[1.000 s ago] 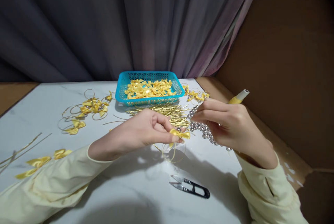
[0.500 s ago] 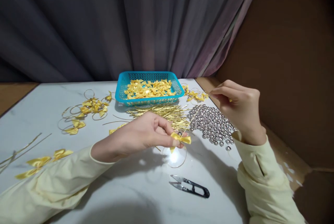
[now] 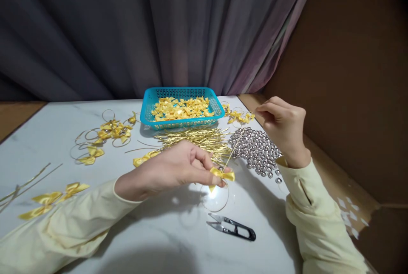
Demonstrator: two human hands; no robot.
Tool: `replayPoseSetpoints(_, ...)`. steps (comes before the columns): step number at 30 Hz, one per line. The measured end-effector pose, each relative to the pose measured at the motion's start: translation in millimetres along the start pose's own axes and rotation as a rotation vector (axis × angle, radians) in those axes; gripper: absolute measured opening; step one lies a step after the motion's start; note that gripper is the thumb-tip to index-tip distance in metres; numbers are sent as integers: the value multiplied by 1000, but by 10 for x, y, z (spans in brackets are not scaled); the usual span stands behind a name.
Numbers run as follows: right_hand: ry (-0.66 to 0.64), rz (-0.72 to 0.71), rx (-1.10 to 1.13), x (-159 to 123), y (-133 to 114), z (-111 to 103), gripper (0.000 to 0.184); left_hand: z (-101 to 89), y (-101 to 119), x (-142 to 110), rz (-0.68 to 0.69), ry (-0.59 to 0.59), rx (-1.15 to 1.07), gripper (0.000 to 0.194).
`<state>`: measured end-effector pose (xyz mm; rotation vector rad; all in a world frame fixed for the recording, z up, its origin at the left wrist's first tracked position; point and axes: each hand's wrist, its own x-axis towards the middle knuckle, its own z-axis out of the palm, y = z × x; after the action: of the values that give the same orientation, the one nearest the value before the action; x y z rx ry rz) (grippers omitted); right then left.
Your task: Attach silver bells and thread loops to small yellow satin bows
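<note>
Between the thumb and fingers of my left hand (image 3: 188, 164) is a yellow ribbon bow (image 3: 227, 175), with a silver bell or bead (image 3: 220, 168) at its knot. A thin loop of cord (image 3: 228, 199) hangs below the bow. From the knot a gold cord (image 3: 236, 144) runs up to the right, stretched straight toward my right hand (image 3: 282, 123). The fingertips of that hand are pinched together on the cord's far end, above the silver beads. Black-handled thread snips (image 3: 237, 229) lie on the table below the bow, touched by neither hand.
A blue basket (image 3: 146, 110) of yellow bows stands at the back. Before it lie a bundle of gold cords (image 3: 197, 138) and a pile of silver beads (image 3: 255, 148). Looped bows (image 3: 111, 131) lie at left, others (image 3: 240, 117) at right. Loose bows (image 3: 47, 199) lie near the left sleeve.
My right hand has shifted a little to the left, still pinching the cord. My left hand and the bow have moved slightly down and right. The snips stay put.
</note>
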<state>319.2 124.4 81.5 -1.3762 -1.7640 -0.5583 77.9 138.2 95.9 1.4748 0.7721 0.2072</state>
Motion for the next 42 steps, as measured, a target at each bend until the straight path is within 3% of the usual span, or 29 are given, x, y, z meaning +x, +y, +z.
replayPoseSetpoints(17, 9, 3, -26, -24, 71, 177, 21, 2, 23, 11, -47, -67, -41, 28)
replayPoseSetpoints(23, -30, -10, 24, -10, 41, 116, 21, 4, 17, -22, 34, -25, 52, 20)
replayPoseSetpoints(29, 14, 21, 39, 3, 21, 37, 19, -21, -6, -41, 91, -32, 95, 16)
replayPoseSetpoints(42, 59, 36, -23, -9, -4, 112, 22, 18, -43, -25, 73, -23, 115, 20)
